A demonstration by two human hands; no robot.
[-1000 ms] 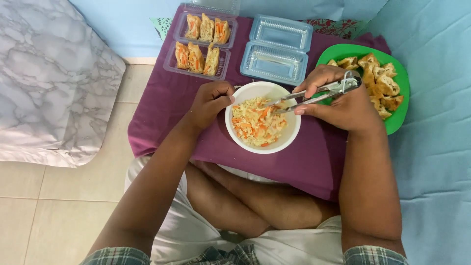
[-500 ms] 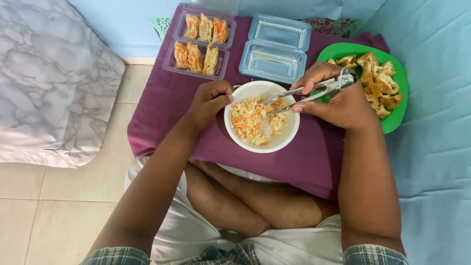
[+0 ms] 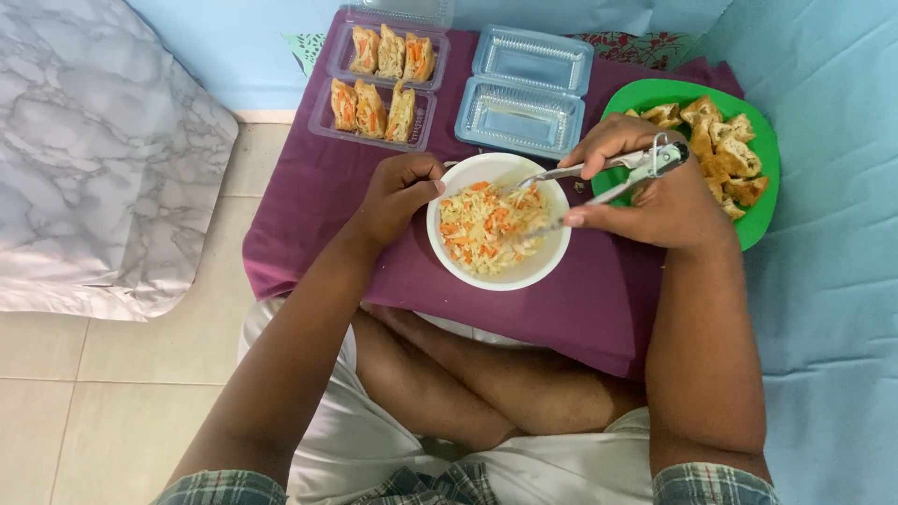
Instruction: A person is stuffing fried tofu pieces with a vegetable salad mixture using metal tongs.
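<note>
Purple cloth (image 3: 309,224) covers the low worktop, which stands over pale floor tiles, with blue fabric to the right and a marbled grey cushion (image 3: 84,159) at the left. At the centre sits a white bowl (image 3: 543,266) of shredded vegetables, pale strands mixed with orange bits. The left hand (image 3: 400,192) rests against the bowl's left rim, its fingers curled on the edge. The right hand (image 3: 645,187) has its fingers clenched around metal tongs (image 3: 599,182), whose tips reach down into the vegetables (whether they pinch any strands cannot be told). Just right of that hand lies a green plate (image 3: 762,150) of fried golden pieces. Behind the bowl stand two clear plastic boxes: one open and empty (image 3: 524,89), the other (image 3: 383,75) holding stuffed rolls.
</note>
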